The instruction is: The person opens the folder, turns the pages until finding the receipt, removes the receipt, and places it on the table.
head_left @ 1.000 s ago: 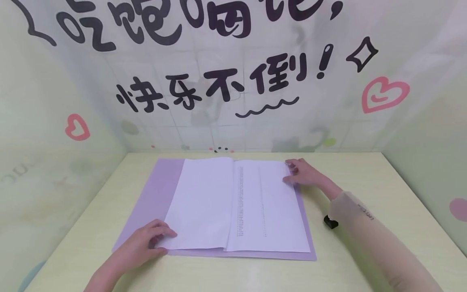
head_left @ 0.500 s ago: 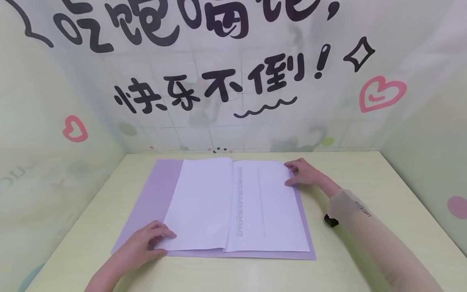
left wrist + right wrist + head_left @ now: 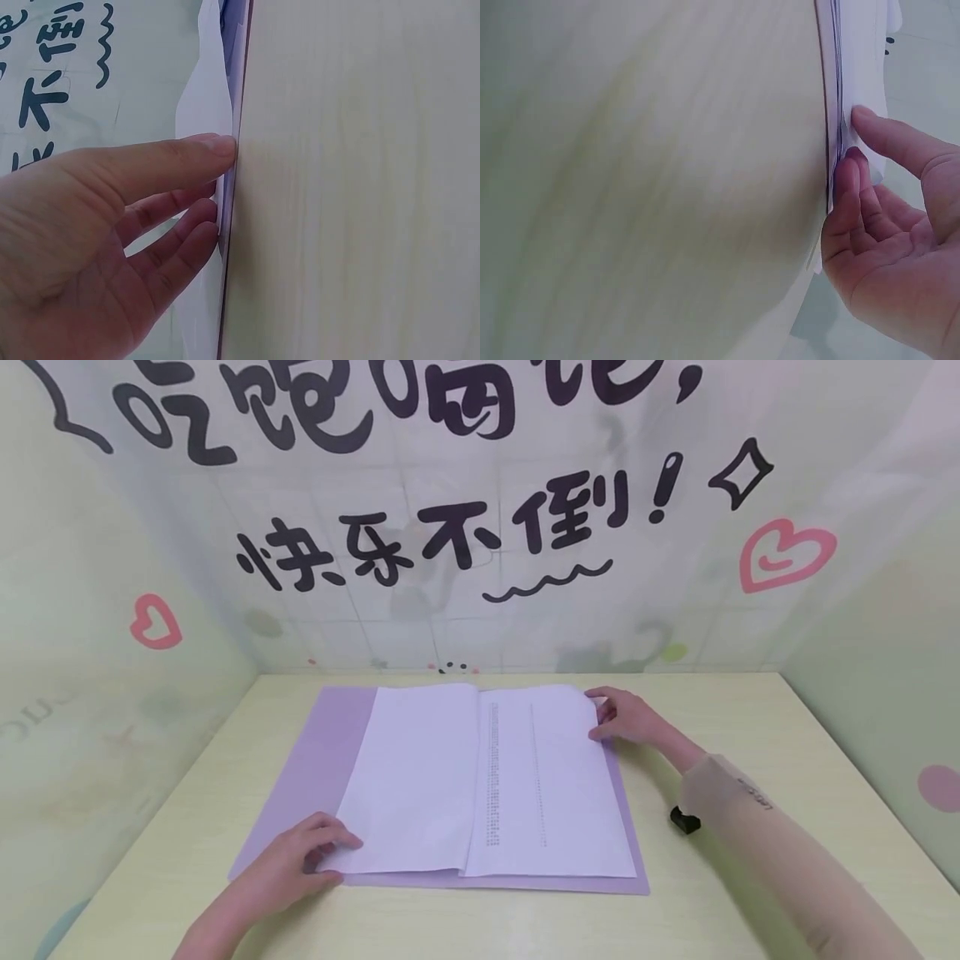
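Observation:
A purple folder (image 3: 330, 752) lies spread on the table, holding a blank white left page (image 3: 420, 777) and a right page (image 3: 581, 793) with columns of small print. My left hand (image 3: 288, 860) rests at the front left corner, fingertips on the blank page and thumb along the folder's front edge, as the left wrist view also shows. At the far right corner my right hand (image 3: 628, 717) pinches the printed page, whose corner curves upward. In the right wrist view the thumb (image 3: 877, 127) presses on that page, with curled fingers (image 3: 847, 214) at the stacked sheets' edge.
The pale wooden table (image 3: 750, 718) meets a wall (image 3: 420, 635) printed with large black characters at the back. Side panels stand left and right. A small black object (image 3: 684, 820) shows beside the right sleeve (image 3: 757, 827).
The far right corner of the printed page has risen and bent, with the right hand's fingers now at its edge. My left hand and the folder have stayed in place.

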The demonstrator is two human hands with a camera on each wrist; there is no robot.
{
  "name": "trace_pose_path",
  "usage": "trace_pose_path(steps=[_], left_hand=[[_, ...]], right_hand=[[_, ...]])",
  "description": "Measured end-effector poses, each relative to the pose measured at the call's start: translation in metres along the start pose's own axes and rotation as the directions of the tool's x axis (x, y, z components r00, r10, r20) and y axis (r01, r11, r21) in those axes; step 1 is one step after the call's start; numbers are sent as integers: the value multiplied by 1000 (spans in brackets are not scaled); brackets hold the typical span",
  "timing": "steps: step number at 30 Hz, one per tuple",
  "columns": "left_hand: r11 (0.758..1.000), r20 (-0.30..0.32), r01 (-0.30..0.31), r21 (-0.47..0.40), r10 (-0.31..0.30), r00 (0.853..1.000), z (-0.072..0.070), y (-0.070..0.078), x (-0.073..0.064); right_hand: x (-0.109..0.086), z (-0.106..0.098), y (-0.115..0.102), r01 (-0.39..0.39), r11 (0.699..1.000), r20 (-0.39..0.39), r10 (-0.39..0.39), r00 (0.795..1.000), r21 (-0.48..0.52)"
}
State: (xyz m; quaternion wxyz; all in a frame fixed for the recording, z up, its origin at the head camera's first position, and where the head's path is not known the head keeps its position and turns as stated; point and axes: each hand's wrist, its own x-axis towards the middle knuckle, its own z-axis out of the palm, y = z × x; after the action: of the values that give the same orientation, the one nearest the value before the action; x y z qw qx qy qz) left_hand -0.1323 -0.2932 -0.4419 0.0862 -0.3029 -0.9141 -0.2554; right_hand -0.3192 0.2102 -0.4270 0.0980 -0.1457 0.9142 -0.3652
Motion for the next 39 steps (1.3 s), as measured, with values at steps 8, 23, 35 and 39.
trace_pose_path(steps=[8,23,35,39], left_hand=[[1000,10,22,2,-22,1000,-1,1,0],[984,8,115,133,-117,993,1,10,-3],[989,-56,61,137,-54,997,2,7,-8],[989,-65,67,128,-59,996,3,7,-8]], right_hand=[[-7,-4,-6,5,997,-70,0,998,76],[-8,-6,1,49,997,-93,-42,995,67],[-9,-17,-8,88,995,-61,-85,995,48],[-8,-24,-12,107,993,-41,-105,994,45]])
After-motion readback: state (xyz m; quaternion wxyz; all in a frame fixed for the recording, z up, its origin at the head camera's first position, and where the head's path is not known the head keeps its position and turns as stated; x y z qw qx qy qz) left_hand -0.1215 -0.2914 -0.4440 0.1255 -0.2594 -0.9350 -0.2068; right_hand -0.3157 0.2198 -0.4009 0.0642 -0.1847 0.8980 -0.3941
